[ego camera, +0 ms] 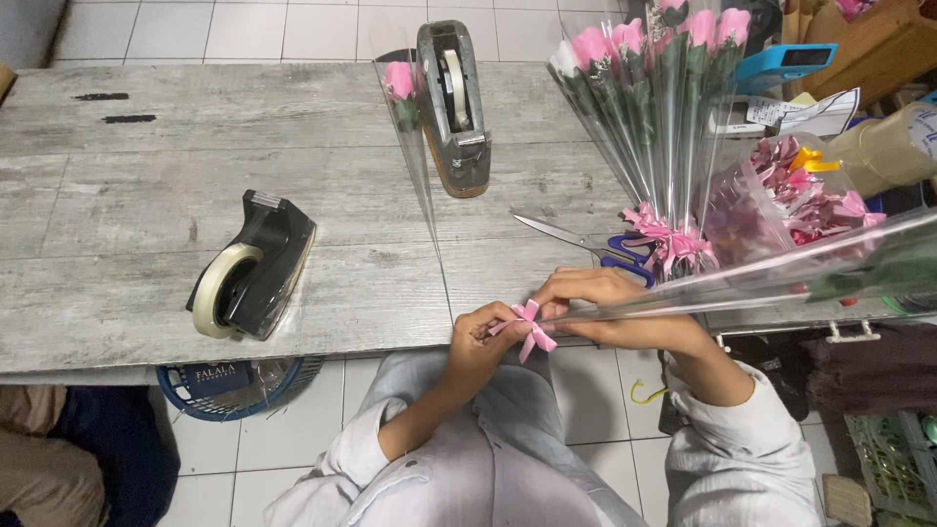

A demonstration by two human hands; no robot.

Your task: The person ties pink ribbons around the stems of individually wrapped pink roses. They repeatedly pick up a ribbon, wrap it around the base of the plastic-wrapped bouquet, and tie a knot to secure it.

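Note:
My left hand (480,340) pinches a small pink ribbon bow (529,326) at the narrow end of a clear plastic flower sleeve (742,276). My right hand (605,303) grips that same narrow end, just right of the bow. The sleeve runs off to the right, with a dark green stem showing inside it. Both hands sit at the near edge of the grey wooden table (146,176).
Blue-handled scissors (605,250) lie just beyond my right hand. Sleeved pink roses with bows (649,107) lie at the back right, one more sleeved rose (405,107) in the middle. Two tape dispensers: black (254,268) on the left, grey (454,107) at the back. A clear bag of pink bows (791,195) is at right.

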